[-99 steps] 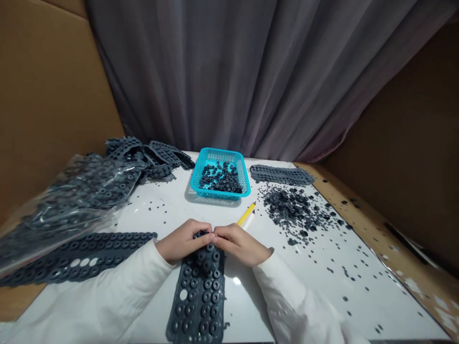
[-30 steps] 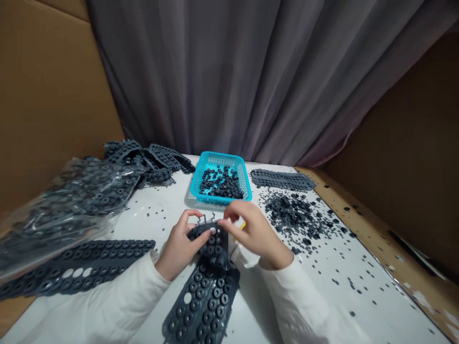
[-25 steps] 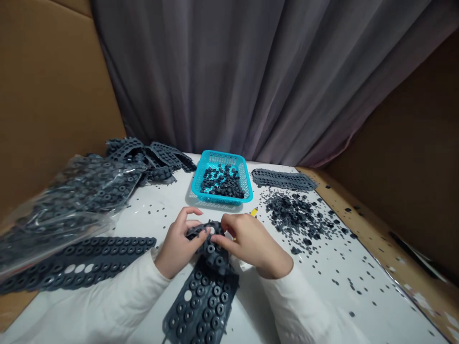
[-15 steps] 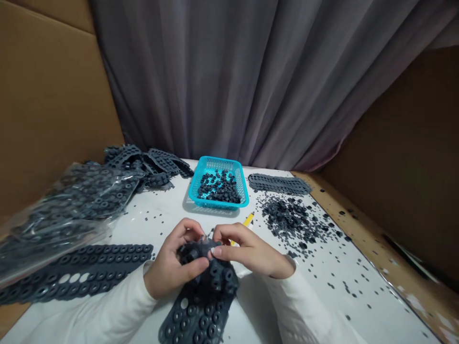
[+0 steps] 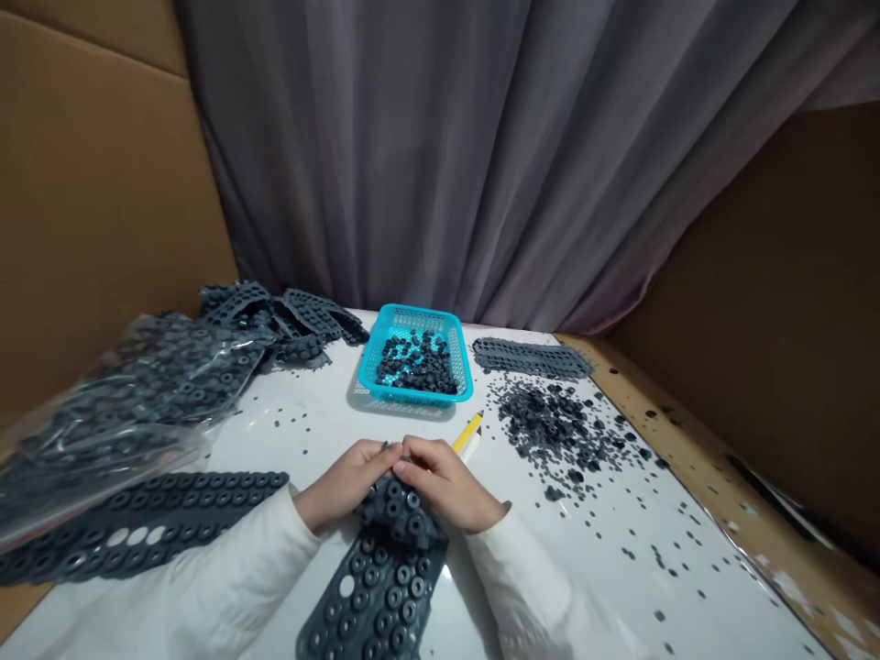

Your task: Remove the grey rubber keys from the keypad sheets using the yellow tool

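A dark rubber sheet [image 5: 375, 596] studded with ring-shaped parts lies in front of me, its far end bent upward. My left hand [image 5: 354, 481] pinches that raised end from the left, thumb and fingers pressed together. From the right, my right hand [image 5: 446, 481] grips the same end, its fingertips meeting those of the left. Whatever sits between the fingertips is mostly hidden. One round hole shows white in the flat part of the sheet. Beyond my hands stands a turquoise basket [image 5: 416, 397] with many small black rubber parts [image 5: 433, 371] in it.
A yellow pen [image 5: 468, 431] lies beyond my right hand. Black scraps [image 5: 550, 422] are heaped at the right, near a stripped sheet [image 5: 533, 357]. At left are another studded sheet [image 5: 199, 532], a filled plastic bag [image 5: 158, 385] and piled sheets [image 5: 295, 316]. Cardboard walls [image 5: 103, 183] flank the table.
My hands have drawn together at the fingertips, the left moving right and turning over the sheet's raised end. That end now shows more of its ring-shaped parts.
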`<state>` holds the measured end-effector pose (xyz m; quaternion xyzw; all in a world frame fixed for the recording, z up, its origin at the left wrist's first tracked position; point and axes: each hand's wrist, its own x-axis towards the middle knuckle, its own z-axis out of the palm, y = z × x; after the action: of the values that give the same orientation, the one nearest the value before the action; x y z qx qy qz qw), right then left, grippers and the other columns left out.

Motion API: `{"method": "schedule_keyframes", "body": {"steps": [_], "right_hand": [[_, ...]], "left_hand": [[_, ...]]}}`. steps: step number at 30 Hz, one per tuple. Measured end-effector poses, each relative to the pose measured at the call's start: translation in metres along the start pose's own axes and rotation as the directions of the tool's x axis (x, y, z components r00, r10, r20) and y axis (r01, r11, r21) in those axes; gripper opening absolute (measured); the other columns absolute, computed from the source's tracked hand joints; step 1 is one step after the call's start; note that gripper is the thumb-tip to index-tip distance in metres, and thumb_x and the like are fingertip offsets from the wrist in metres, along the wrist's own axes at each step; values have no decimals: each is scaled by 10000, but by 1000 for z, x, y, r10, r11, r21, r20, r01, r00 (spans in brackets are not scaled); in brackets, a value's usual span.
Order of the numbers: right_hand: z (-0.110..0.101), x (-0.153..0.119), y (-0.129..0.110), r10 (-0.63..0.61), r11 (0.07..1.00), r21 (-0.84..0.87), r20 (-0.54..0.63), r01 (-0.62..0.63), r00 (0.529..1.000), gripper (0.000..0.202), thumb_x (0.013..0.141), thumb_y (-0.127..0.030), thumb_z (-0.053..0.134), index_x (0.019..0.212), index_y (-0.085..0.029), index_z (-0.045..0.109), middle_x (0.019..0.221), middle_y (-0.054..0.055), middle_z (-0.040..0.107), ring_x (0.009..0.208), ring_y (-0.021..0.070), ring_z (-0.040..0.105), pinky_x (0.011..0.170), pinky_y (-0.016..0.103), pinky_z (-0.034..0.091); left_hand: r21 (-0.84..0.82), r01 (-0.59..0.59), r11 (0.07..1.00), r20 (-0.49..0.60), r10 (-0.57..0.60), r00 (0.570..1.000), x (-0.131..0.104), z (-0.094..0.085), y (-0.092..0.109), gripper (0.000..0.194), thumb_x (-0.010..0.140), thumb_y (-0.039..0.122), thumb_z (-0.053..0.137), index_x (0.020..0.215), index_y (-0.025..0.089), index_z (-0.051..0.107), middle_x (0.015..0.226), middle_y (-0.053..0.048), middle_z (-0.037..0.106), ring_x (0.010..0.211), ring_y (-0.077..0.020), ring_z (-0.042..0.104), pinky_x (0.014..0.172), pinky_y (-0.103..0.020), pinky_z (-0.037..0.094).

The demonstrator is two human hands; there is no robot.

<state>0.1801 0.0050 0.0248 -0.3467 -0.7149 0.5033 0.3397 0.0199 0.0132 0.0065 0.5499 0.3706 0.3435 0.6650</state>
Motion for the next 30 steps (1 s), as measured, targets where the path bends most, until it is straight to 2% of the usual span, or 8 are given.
{"method": "schedule_keyframes", "body": {"steps": [2,4,6,9,12,15,23,30], "right_hand": [[8,1,6,34,980,199,-51,-23,998,245,823,-339,509,660,-162,459,620,-32,423,618,109,383,584,231,313],[17,4,9,81,932,362,-164,-16,983,251,793,-347,526,638,-168,442,600,-36,406,598,108,371,571,230,307],[27,10,8,151,886,463,-303,7,941,255,758,-354,534,613,-178,421,574,-44,372,567,104,344,549,228,297],[39,21,6,237,845,531,-476,62,847,252,711,-359,534,588,-192,391,557,-50,348,549,104,322,546,228,308],[49,32,6,270,830,542,-601,135,753,253,693,-356,524,574,-201,364,562,-50,342,549,106,323,552,231,324],[56,41,9,269,833,523,-669,182,693,245,703,-354,505,575,-204,358,575,-48,345,558,108,337,564,236,337],[62,56,15,270,884,439,-759,160,592,222,689,-393,444,593,-216,352,590,-34,361,598,124,364,592,249,367],[67,58,22,243,923,364,-802,125,546,240,737,-402,406,599,-224,324,586,-33,341,605,131,344,583,251,351]], "left_hand": [[-142,12,990,-126,-30,992,-3,8,-1,445,689,537,612,536,126,533,481,35,464,487,-88,394,500,-218,310],[-307,0,952,-246,-80,966,-4,17,3,410,651,502,665,538,137,517,472,49,462,469,-79,400,479,-204,311],[-439,-35,898,-325,-123,938,-3,25,6,373,625,466,700,568,142,524,489,50,500,477,-82,445,485,-197,343],[-539,-119,834,-414,-139,900,5,31,8,330,616,416,719,602,149,525,504,52,538,498,-90,497,499,-193,376],[-557,-203,805,-490,-121,863,14,33,7,320,592,386,733,613,156,511,490,63,537,509,-100,527,513,-198,392],[-531,-245,811,-547,-108,830,20,33,7,312,575,384,728,635,159,520,499,56,560,540,-131,565,533,-223,412],[-435,-226,871,-657,-136,741,24,29,11,327,546,414,691,659,142,548,523,31,583,561,-147,563,566,-250,414],[-425,-199,883,-710,-190,678,25,27,10,335,510,435,687,606,159,522,445,64,510,468,-115,497,503,-236,375]]}}
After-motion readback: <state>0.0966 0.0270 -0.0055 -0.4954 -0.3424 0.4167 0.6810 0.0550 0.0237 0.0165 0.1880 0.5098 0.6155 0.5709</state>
